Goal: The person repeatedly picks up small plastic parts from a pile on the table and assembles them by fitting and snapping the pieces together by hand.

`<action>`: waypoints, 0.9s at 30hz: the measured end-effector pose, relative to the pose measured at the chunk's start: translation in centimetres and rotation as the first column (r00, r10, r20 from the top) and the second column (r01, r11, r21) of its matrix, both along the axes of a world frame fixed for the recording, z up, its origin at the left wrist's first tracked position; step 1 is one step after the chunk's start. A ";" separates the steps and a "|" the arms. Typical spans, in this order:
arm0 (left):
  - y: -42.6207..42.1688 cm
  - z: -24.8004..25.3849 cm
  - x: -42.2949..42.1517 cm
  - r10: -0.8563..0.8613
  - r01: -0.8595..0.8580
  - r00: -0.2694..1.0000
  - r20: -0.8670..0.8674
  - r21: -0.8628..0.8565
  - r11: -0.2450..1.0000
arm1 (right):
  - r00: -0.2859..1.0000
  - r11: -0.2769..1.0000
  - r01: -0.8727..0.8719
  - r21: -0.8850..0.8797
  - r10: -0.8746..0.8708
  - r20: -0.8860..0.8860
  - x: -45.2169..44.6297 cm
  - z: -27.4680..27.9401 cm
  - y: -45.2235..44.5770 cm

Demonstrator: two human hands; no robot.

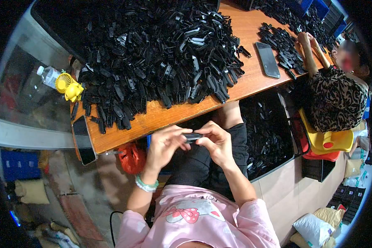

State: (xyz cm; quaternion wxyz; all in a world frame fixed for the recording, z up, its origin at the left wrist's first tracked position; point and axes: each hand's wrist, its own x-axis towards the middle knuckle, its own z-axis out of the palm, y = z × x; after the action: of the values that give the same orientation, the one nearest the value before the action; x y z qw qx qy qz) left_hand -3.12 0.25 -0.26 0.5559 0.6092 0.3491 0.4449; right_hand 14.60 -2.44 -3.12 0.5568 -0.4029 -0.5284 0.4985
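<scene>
A small black plastic part (192, 137) is held between my two hands, over my lap and just off the table's front edge. My left hand (168, 144) has its fingers closed on the part's left end, somewhat blurred. On the other end, the thumb and index finger of my right hand (215, 141) pinch it. Beyond them, a large heap of similar black parts (153, 53) covers much of the wooden table (153, 120).
A phone (267, 60) lies near a co-worker (339, 95), whose hands are at another pile. At the left are a dark phone (84, 140), a yellow fan (64, 83) and a bottle (48, 76). A black bin (266, 136) of parts stands right of my legs.
</scene>
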 end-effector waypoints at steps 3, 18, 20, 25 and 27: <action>3.5 0.2 -0.5 0.379 -0.193 0.847 -0.373 0.449 0.872 | 0.947 0.992 -0.125 -0.028 0.127 0.296 -0.1 1.0 0.0; 7.2 -0.6 -1.5 0.536 0.308 0.536 -0.652 0.742 0.595 | 0.491 0.783 0.556 0.280 -0.581 0.649 7.6 0.4 8.9; 7.0 -0.3 -1.4 0.531 0.326 0.559 -0.637 0.758 0.565 | 0.465 0.735 0.589 0.335 -0.647 0.604 7.9 0.9 9.6; 6.8 -1.2 -1.5 0.544 0.224 0.632 -0.552 0.802 0.554 | 0.273 0.740 0.460 0.490 -0.644 0.715 8.5 0.2 11.5; 6.5 -1.6 -1.6 0.567 0.166 0.659 -0.494 0.831 0.531 | 0.204 0.713 0.425 0.558 -0.676 0.708 8.6 0.2 11.7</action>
State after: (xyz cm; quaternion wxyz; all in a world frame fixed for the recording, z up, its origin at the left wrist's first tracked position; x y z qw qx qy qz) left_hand -4.72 6.79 -1.88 -0.0440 0.8658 0.3616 0.3431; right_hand 23.17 9.29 -2.96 0.3806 -0.6898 -0.6092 -0.0906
